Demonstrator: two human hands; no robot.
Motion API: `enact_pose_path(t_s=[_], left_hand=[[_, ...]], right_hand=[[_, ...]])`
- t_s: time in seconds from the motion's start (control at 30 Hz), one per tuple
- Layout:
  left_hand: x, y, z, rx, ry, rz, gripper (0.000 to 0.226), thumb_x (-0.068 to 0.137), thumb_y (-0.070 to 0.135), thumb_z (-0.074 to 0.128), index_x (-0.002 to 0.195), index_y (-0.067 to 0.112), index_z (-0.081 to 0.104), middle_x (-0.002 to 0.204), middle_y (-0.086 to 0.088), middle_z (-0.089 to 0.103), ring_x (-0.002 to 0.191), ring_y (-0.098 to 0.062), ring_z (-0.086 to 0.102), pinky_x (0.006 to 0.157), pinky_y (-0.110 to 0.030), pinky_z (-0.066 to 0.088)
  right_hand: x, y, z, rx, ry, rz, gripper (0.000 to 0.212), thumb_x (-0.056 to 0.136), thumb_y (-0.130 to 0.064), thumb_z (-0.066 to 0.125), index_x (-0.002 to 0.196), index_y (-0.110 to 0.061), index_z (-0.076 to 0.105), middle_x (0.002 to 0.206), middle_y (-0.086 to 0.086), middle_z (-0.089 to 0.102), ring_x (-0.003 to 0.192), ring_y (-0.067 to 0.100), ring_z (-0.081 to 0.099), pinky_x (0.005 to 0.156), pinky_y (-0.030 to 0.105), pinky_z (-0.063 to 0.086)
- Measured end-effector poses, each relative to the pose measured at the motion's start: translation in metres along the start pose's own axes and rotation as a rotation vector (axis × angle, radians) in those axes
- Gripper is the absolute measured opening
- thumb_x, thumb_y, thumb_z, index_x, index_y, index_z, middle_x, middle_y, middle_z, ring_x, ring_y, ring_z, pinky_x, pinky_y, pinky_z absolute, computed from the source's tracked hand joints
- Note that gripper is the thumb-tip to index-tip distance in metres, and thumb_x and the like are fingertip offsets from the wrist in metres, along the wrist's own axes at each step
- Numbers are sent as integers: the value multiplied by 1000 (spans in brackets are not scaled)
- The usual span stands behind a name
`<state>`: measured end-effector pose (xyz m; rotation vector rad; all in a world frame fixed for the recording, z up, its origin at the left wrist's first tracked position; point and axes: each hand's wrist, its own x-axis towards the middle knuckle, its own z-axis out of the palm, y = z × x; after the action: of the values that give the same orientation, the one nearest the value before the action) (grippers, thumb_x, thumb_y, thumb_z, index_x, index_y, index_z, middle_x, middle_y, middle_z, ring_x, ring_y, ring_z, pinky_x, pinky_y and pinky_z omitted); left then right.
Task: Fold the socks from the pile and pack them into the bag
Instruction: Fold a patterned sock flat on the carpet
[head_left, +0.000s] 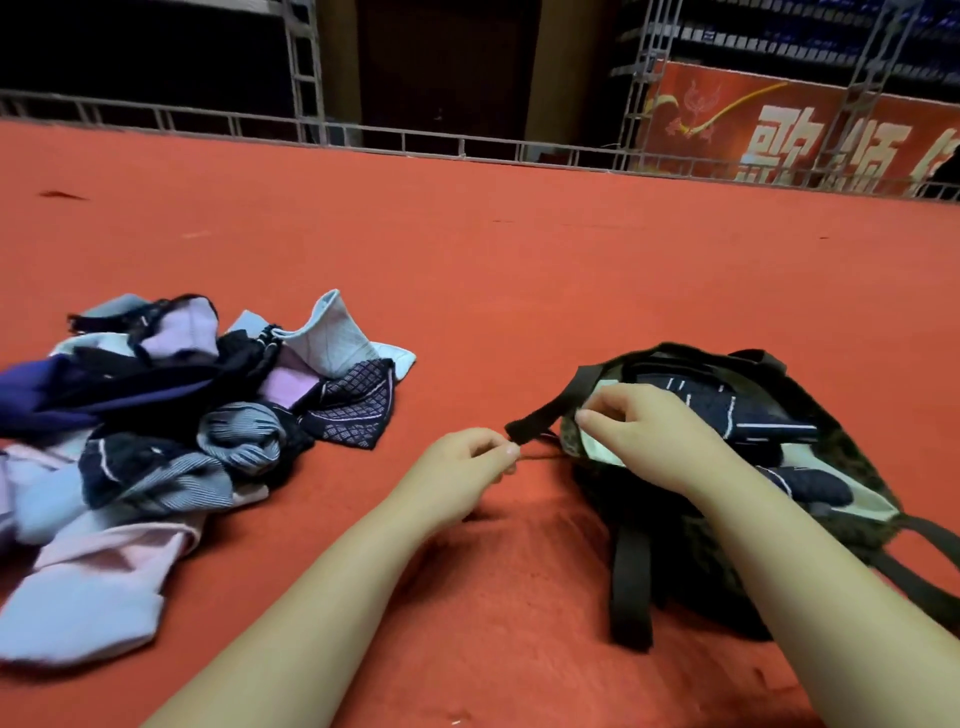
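head view: one frame, looking down at a red carpet (467, 270) that fills most of the picture.
sock pile (156, 415): left side of the frame, loose heap on the carpet. Mix of lilac, pale blue, navy and striped grey pieces, all tangled. One pale blue sock stands up at the pile's upper right edge; a dark checked one lies flat just below it.
bag (691, 530): lower right of the frame, dark fabric, lying on the carpet with its mouth open and facing up. Pale lining shows along the rim.
folded socks (737, 410): navy with thin white marks, inside the bag's mouth. A second dark bundle sits lower right in the opening.
strap (556, 410): dark webbing, runs from the bag's upper left rim down-left to centre frame. Another strap lies flat on the carpet below the bag.
left hand (462, 478): centre of the frame, fingers curled, thumb and forefinger pinching the strap's free end.
right hand (639, 431): over the bag's left rim, fingers bent, pinching the rim and its pale lining.
hands apart: yes, close, strap between them.
railing (363, 135): metal, across the top of the frame behind the carpet.
red banner (779, 130): upper right, pale lettering, partly cut off.
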<state>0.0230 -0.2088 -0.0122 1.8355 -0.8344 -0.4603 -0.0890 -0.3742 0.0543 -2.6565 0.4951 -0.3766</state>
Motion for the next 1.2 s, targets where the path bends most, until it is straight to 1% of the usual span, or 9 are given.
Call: enact_pose_path(t_s=[0.1,0.27,0.47,0.6,0.67,0.73,0.87,1.03,1.2], left_hand=[[-8,-18,-10,-65,0,-38,17,92,21,54,80,19,65,79,5,67,75,-12,58,77,-30,45],[-3,3,11,-149,-88,27,17,93,15,51,81,19,63,77,8,64,65,1,56,59,-9,41],[26,47,59,-243,-123,102,17,76,45,55,78,30,64,72,13,67,69,-5,60,72,-27,46],[42,66,82,-95,-175,45,18,93,40,46,107,38,57,83,13,66,73,-4,59,65,-24,41],[49,72,89,-73,-186,39,32,93,40,50,124,36,51,87,11,65,74,-4,59,59,-18,42],[55,76,98,-34,-166,72,42,88,37,60,128,30,52,90,10,64,78,-5,60,65,-17,46],[65,77,105,-134,-140,84,40,80,19,72,119,20,62,80,12,57,72,-2,55,56,-9,39],[78,74,111,-13,-35,138,20,81,22,71,100,25,69,83,12,57,74,-3,54,72,-22,44],[90,86,115,71,109,246,13,97,31,46,91,23,55,87,10,57,84,-9,53,72,-28,40]], right_hand=[[-5,2,1,20,21,46,17,90,-35,53,78,-29,63,75,-11,61,74,7,56,64,27,41],[-31,31,-32,67,119,101,10,88,-28,60,81,-31,66,81,-17,67,76,-1,59,70,26,44],[-47,90,-65,103,164,247,5,86,-25,67,90,-26,65,92,-10,68,84,12,63,73,27,47],[-49,128,-74,65,53,458,48,88,-41,61,130,-22,49,116,1,59,97,15,55,84,32,46],[-46,134,-73,107,39,425,57,88,-38,63,138,-23,42,109,-4,58,91,12,56,77,25,45],[-46,138,-72,256,67,356,58,85,-24,69,136,-27,43,93,-9,57,79,5,57,65,14,43],[-42,152,-72,389,147,304,46,78,-7,75,120,-19,61,81,-2,61,75,11,58,75,22,46],[-30,157,-75,271,219,176,9,87,-17,65,80,-23,65,74,-7,61,68,8,52,63,19,39],[-6,149,-70,306,265,133,16,97,-28,46,92,-16,54,83,-5,57,76,11,51,69,25,38]])
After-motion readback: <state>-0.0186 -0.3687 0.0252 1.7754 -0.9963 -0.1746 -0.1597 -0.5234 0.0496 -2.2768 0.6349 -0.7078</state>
